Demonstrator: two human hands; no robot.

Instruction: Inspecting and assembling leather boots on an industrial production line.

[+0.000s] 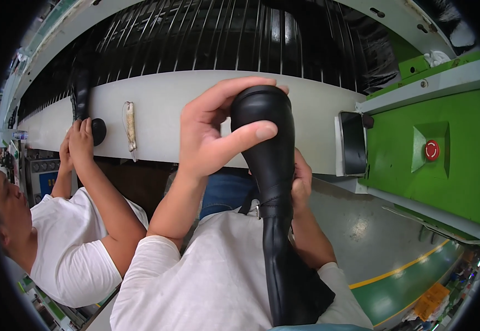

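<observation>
A tall black boot (273,154) is held up before my chest, its rounded toe at the top and its shaft hanging down along my shirt. My left hand (209,129) wraps around the toe part, thumb pressed across the near side and fingers over the far end. Beside the ankle part, my right hand (301,182) is partly hidden behind the boot. Its fingers are bent against the boot's right side, and a strap with a small buckle crosses there.
A pale bench (162,121) runs across, bearing a cream stick-like thing wound with string (131,127) and a dark phone (353,143). Metal rods (207,44) line the far side. A green cabinet with a red button (432,150) stands right. At left, a co-worker (80,237) handles another black boot.
</observation>
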